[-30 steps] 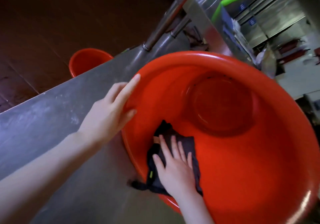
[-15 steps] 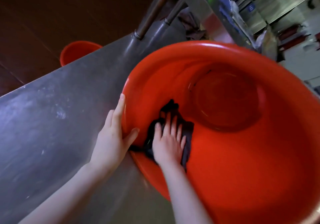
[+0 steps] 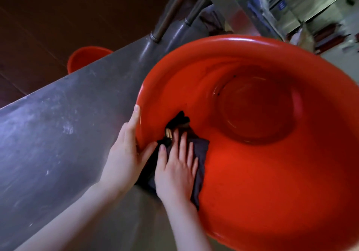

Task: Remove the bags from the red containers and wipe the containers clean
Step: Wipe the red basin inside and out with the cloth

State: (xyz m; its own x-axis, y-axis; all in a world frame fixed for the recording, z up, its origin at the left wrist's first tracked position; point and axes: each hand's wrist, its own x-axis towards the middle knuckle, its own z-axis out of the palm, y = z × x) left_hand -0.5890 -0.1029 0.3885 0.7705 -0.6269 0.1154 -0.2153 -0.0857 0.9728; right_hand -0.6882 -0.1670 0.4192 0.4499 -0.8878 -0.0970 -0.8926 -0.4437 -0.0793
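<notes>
Right hand (image 3: 175,168) lies flat with fingers spread and straight, pressing a dark cloth (image 3: 201,151) on the inner wall of the basin (image 3: 272,173), just inside its near-left rim. Left hand (image 3: 126,149) holds that rim beside it, fingers along the outside and thumb hooked over inside, touching the cloth. The red basin sits tilted on a steel table (image 3: 58,124). A second red tub (image 3: 85,56) is well left of the basin, past the table edge. Metal posts (image 3: 171,11) rise behind the basin.
</notes>
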